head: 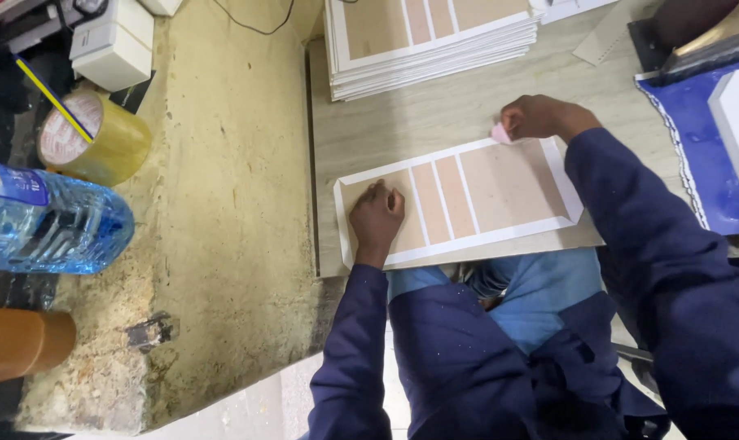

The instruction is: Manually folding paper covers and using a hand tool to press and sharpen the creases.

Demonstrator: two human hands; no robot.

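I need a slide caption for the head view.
Left hand steadies a panelled sheet; right hand rubs its corner.

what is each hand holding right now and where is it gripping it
The right hand pinches a small pink piece in its fingertips. The left hand only presses on the sheet.

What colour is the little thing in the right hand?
Pink, pinched in the right hand; head view.

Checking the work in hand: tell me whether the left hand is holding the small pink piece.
No. The pink piece is under the right hand, at the sheet's top edge; the left hand presses flat on its other end.
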